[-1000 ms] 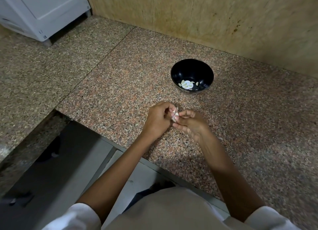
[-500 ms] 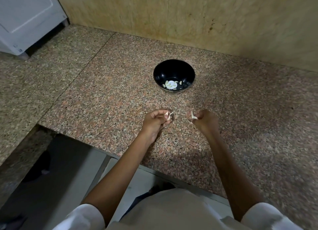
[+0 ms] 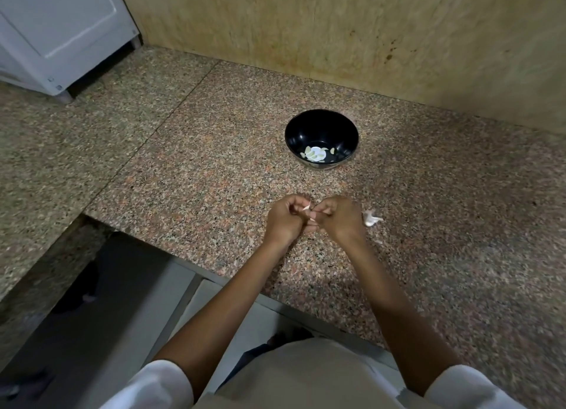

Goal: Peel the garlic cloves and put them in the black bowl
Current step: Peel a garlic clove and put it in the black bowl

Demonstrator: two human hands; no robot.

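Garlic clove [image 3: 307, 209] pinched between left hand [image 3: 283, 222] and right hand [image 3: 338, 220], low over the counter [image 3: 214, 179], not far from its front edge. Fingers [image 3: 325, 208] of both hands curled in tight around it, with only a thin flap of skin poking up. Could not tell how much skin was left on.

Looked small and smooth, so might slip out under a hard pull and roll off the edge into the dark gap [image 3: 92, 301] below. Might also carry loose skin along if dropped in too soon.

Black bowl [image 3: 306, 130] set farther back, well apart from the hands, with a few peeled cloves [image 3: 315, 154] at the bottom. White garlic bit [image 3: 370, 218] left just beside the right hand, skin or clove, hard to tell. Looked easy to knock away with a wrist.

Counter made of hard, flat, speckled pink and brown stone, so small pale bits hard to spot. Tan wall [image 3: 337, 26] behind. White machine [image 3: 61, 26] at the back left.
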